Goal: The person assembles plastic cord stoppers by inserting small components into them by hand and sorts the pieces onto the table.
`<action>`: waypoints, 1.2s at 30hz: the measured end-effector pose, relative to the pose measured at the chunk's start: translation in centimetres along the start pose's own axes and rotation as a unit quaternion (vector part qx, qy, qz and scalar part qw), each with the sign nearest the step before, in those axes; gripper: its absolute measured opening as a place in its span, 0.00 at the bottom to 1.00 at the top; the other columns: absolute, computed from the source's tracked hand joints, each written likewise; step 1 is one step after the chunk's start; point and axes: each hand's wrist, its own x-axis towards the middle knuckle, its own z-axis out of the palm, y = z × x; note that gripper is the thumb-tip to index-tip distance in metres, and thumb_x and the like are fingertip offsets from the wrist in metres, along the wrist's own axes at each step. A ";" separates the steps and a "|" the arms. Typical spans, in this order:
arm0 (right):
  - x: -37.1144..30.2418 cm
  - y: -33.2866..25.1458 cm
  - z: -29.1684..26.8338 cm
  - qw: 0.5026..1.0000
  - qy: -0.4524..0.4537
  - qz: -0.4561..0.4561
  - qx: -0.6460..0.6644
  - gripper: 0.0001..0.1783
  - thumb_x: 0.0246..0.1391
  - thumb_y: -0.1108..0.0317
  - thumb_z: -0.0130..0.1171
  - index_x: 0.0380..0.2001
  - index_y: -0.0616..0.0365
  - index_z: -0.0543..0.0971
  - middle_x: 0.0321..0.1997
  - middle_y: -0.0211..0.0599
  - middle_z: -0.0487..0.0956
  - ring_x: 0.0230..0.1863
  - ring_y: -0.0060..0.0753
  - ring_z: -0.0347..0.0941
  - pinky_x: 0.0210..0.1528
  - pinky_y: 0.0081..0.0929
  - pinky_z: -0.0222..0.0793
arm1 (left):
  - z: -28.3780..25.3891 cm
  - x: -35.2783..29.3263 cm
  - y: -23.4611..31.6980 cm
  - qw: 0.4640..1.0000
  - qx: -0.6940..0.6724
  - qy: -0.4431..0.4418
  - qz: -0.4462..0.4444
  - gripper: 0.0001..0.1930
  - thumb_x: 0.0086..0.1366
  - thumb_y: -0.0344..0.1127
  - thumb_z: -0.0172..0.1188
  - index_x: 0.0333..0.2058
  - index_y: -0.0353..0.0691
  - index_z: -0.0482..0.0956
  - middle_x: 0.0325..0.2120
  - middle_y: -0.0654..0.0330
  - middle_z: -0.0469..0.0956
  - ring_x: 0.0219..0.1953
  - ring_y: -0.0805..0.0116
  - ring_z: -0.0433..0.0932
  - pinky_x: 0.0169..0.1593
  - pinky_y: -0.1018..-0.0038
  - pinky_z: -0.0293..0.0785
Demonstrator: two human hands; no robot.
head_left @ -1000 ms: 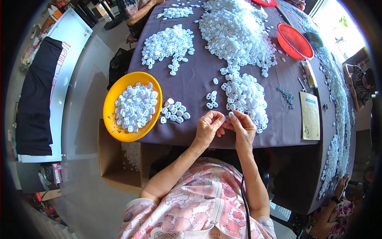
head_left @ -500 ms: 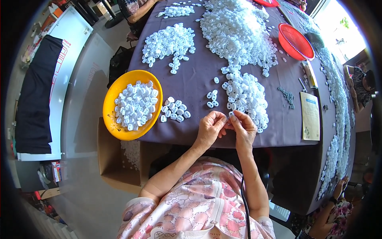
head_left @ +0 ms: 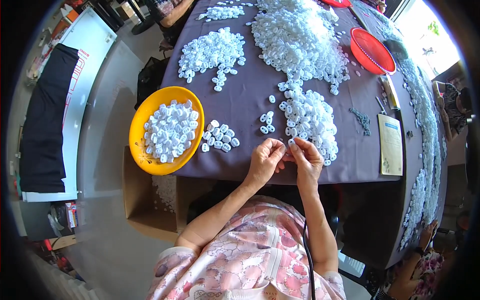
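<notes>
While we pinch one small white piece (head_left: pixel 289 143) between left hand (head_left: pixel 265 162) and right hand (head_left: pixel 306 159) at the surface's (head_left: pixel 250 105) near edge, the loose heap (head_left: pixel 310 120) lies just beyond within reach, the yellow bowl (head_left: pixel 142 150) overhanging the near-left corner.

Bright daylight comes from a window (head_left: pixel 430 35) at upper right, which is overexposed. The table (head_left: pixel 250 100) is evenly lit and sharp. The edges bend strongly and end in a black rim.

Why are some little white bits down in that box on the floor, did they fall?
Possibly. Small white plastic pieces lie in the open cardboard box beneath the table edge, under the round yellow bowl, which overhangs the purple tablecloth. Whether they spilled or were dropped there on purpose cannot be told.
</notes>
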 end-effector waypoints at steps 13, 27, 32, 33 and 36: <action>0.7 -1.2 -0.7 0.842 -0.069 -0.211 -0.491 0.05 0.46 0.74 0.59 0.30 0.56 0.78 0.27 0.39 0.75 0.28 0.42 0.74 0.29 0.33 0.69 | -2.8 0.0 1.0 0.996 -0.071 0.040 -0.042 0.06 0.64 0.33 0.53 0.32 0.37 0.73 0.22 0.61 0.76 0.17 0.79 0.73 0.16 0.85 0.65; 2.1 -0.7 2.6 0.722 -0.101 -0.210 -0.651 0.05 0.51 0.69 0.55 0.25 0.59 0.75 0.32 0.40 0.72 0.32 0.46 0.74 0.31 0.39 0.70 | -2.6 -0.4 0.0 0.998 -0.044 0.035 0.012 0.07 0.65 0.34 0.54 0.33 0.36 0.73 0.22 0.62 0.76 0.19 0.78 0.74 0.20 0.84 0.69; 1.9 -1.5 2.0 0.814 -0.111 -0.251 -0.512 0.02 0.49 0.74 0.55 0.28 0.60 0.76 0.25 0.41 0.75 0.25 0.42 0.74 0.28 0.34 0.70 | -2.5 -0.4 0.2 0.997 -0.064 0.042 0.001 0.07 0.65 0.34 0.54 0.33 0.37 0.74 0.22 0.62 0.76 0.19 0.79 0.74 0.20 0.84 0.69; 1.6 -1.7 1.8 0.814 -0.111 -0.250 -0.513 0.02 0.49 0.74 0.55 0.28 0.60 0.76 0.25 0.41 0.75 0.25 0.42 0.74 0.28 0.34 0.70 | -2.4 -0.4 0.2 0.996 -0.075 0.041 -0.007 0.07 0.65 0.34 0.55 0.33 0.37 0.74 0.22 0.63 0.76 0.18 0.79 0.73 0.20 0.84 0.68; 0.0 -1.8 1.3 0.949 -0.073 -0.018 -0.306 0.03 0.52 0.74 0.57 0.30 0.61 0.78 0.19 0.30 0.75 0.22 0.18 0.73 0.22 0.17 0.68 | -1.7 -0.2 0.0 0.999 -0.046 0.011 -0.009 0.05 0.65 0.33 0.53 0.32 0.38 0.73 0.20 0.65 0.75 0.18 0.80 0.71 0.20 0.84 0.67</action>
